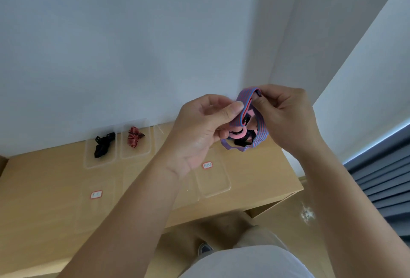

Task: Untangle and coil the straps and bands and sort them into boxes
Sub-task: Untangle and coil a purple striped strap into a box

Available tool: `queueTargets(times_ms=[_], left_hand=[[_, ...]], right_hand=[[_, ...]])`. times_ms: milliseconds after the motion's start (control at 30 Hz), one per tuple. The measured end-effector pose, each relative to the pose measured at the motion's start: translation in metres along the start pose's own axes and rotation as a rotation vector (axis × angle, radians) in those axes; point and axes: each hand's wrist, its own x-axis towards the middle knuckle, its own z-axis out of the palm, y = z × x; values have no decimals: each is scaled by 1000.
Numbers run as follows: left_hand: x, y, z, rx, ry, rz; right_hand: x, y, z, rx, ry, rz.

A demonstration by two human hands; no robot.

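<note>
You are at the untangling step. Both hands hold a knot of bands up above the table (44, 178), near its right end. Your left hand (199, 131) pinches the striped band (259, 135) between thumb and fingers. Your right hand (286, 113) pinches the same band's upper loop just opposite. A pink band (238, 136) and a black strap (243, 143) hang caught inside the striped loops.

At the far edge, the left box (88, 163) holds a black bundle (103, 145), and the next box (124, 155) holds a red bundle (133, 137). A labelled box (221, 186) lies empty below the knot.

By my judgement, the next move is to open the striped loop and draw the pink band free before coiling anything.
</note>
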Motion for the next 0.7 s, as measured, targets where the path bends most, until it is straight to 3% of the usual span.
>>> queueTargets(times_ms=[167, 333, 500, 700], left_hand=[[4, 1, 19, -24, -77, -54], [14, -7, 44, -129, -110, -30], [30, -9, 70, -237, -149, -37], [60, -10, 97, -359, -127, -19]], right_hand=[[-6, 1, -14, -90, 77, 0], [-14, 5, -17, 0, 174, 33], [-13, 10, -45, 212, 51, 55], [-1, 29, -74, 155, 36, 15]])
